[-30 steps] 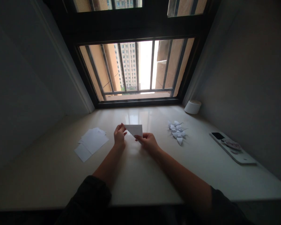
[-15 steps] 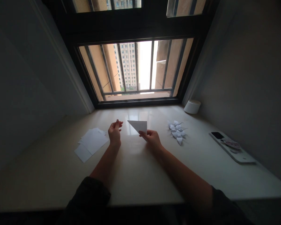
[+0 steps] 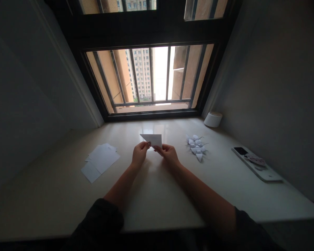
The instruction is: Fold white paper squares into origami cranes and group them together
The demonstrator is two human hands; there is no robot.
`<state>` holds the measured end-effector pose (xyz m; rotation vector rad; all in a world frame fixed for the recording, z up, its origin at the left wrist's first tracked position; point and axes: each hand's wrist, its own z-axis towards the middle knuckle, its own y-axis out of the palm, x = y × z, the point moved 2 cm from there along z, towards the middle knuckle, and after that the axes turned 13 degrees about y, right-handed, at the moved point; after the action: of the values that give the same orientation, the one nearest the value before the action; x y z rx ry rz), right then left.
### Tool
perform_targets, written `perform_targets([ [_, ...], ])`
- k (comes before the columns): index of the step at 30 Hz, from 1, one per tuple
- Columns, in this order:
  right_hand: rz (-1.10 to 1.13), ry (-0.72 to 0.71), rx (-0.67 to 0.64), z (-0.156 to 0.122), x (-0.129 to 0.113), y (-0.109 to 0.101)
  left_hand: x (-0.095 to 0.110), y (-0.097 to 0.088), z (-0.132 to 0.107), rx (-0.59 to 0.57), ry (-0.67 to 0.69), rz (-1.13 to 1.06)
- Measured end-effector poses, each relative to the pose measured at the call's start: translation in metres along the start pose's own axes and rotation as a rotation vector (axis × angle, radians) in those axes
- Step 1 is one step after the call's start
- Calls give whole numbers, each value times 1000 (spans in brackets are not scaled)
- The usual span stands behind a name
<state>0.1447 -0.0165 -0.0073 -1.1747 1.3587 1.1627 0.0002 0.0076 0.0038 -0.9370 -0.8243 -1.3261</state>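
A folded white sheet of paper (image 3: 155, 138), shaped like a triangle with its long straight edge away from me, is held up above the sill. My left hand (image 3: 140, 153) pinches its slanted lower edge between thumb and fingers. At the lower right corner, my right hand (image 3: 169, 154) grips the same paper, thumb on top. The fingers of both hands are closed, and the fingertips behind the paper are hidden.
Loose white sheets (image 3: 102, 160) lie overlapping on the left of the pale windowsill (image 3: 151, 202). Several small folded paper pieces (image 3: 197, 148) sit to the right. Farther right are a phone (image 3: 259, 165) and a white rounded object (image 3: 213, 119). A barred window (image 3: 151, 116) stands behind.
My left hand has moved right from beside the folded paper and now pinches its lower edge. My right hand keeps its grip. The view has shifted slightly.
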Motion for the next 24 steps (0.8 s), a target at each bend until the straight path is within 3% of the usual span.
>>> perform_targets([
  [7, 112, -38, 85, 8, 0, -5, -2, -3, 0, 30, -25, 58],
  [11, 46, -54, 160, 9, 2, -10, -4, -3, 1, 9, -59, 43],
  [16, -221, -327, 349, -2, -12, -19, 1, 1, 0, -60, -127, -44],
  [19, -397, -464, 341, -6, -18, -18, 7, 3, -1, -136, -161, -74],
  [24, -358, -454, 221, -2, -14, -14, 8, 1, 0, -144, -185, -110],
])
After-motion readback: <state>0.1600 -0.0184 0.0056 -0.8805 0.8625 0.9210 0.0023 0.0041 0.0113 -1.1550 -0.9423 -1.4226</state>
